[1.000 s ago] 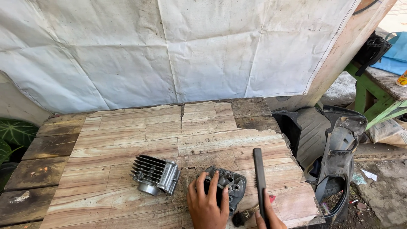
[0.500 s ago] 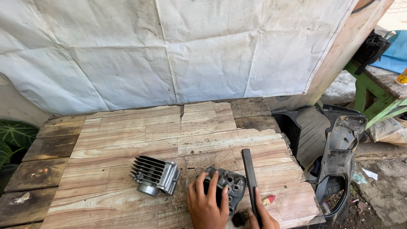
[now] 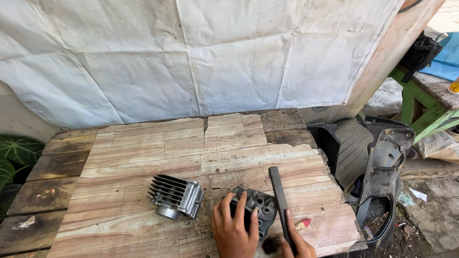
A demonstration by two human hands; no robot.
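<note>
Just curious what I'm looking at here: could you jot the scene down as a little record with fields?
Surface: worn wooden table
Left hand: pressed on a grey cylinder head
Right hand: grip closed on a long dark file, tilted up over the table
Nearby: finned engine cylinder, lying apart to the left
Backdrop: white tarp
Right of table: black scooter panels

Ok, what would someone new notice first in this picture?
Probably the two hands at the bottom edge: the left hand presses on a grey engine head on the wooden table, while the right hand holds up a long dark flat tool. Left of them lies a finned metal cylinder, and a big white tarp fills the background.
</note>
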